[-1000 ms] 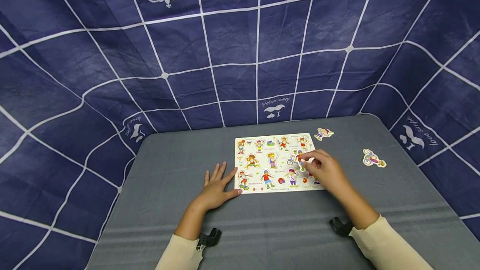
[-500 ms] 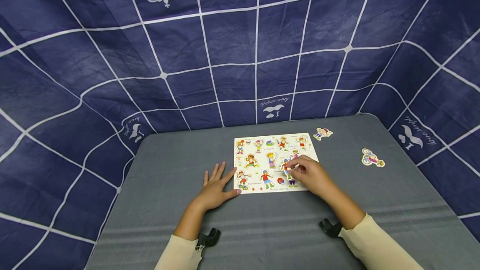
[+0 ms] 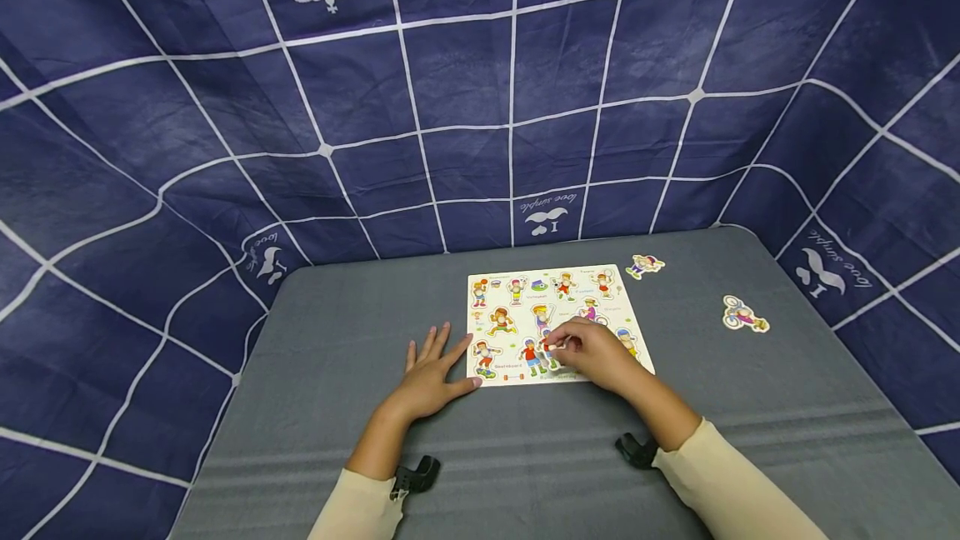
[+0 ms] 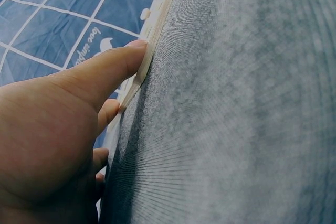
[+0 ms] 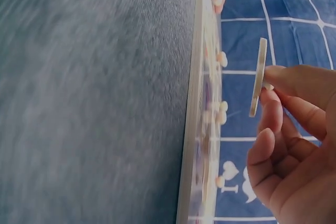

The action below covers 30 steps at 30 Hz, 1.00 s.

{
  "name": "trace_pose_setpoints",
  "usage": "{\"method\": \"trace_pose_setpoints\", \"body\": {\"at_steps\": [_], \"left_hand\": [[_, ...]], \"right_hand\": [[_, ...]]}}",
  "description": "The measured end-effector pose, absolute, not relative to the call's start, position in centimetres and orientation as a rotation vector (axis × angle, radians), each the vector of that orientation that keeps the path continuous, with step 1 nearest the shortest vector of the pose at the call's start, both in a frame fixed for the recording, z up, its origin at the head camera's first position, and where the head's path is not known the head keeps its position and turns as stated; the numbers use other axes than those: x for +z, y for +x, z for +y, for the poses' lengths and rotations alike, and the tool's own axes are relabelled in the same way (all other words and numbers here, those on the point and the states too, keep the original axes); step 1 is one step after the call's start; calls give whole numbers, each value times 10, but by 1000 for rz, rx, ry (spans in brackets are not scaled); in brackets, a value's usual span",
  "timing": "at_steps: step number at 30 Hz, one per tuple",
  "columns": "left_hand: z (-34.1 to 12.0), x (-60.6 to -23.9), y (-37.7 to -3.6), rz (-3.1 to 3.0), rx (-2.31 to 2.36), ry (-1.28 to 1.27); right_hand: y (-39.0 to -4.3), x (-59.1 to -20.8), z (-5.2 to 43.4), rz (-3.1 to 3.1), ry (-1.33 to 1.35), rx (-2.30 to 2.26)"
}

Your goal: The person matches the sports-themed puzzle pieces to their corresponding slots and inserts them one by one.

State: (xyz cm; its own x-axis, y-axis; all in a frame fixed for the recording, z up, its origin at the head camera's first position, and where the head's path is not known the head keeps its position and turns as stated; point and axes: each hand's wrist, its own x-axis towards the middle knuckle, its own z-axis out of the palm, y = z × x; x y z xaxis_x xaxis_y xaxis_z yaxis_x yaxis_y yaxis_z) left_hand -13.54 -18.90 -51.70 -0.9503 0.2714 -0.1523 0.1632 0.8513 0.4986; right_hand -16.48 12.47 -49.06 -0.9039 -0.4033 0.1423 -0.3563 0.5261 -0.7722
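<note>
A white peg puzzle board (image 3: 528, 325) printed with cartoon athletes lies on the grey table. My left hand (image 3: 426, 382) rests spread at its left side, thumb and index fingertips at the board's edge. In the left wrist view the thumb (image 4: 115, 66) lies along that edge. Over the lower middle of the board, my right hand (image 3: 596, 352) pinches a puzzle piece (image 3: 550, 352) showing a figure in a red top. The right wrist view shows this piece edge-on, held by its knob between thumb and finger, raised off the board.
Two loose puzzle pieces lie right of the board: a figure piece (image 3: 645, 266) near the back and a cyclist piece (image 3: 745, 314) farther right. Small knobs (image 5: 223, 59) stick up from the board. A blue curtain (image 3: 465, 90) with white lines surrounds the table's back and sides.
My right hand has carried the pinched piece leftward across the board, from its right side to the lower middle, uncovering the figures at the right. My left hand has stayed in place.
</note>
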Motion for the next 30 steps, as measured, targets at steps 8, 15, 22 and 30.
{"method": "trace_pose_setpoints", "body": {"at_steps": [8,15,22,30], "left_hand": [[-189,-517,-135,2807,740,331],[-189,-518,-136,2815,728,331],[-189,-516,-135,2810,746,331],[-188,-516,-135,2808,744,330]], "right_hand": [[-170,-497,113,2659,-757,-1270],[-175,-498,104,2614,-762,-1236],[-181,-500,96,2633,-743,-1180],[-182,-503,92,2665,-742,-1145]]}}
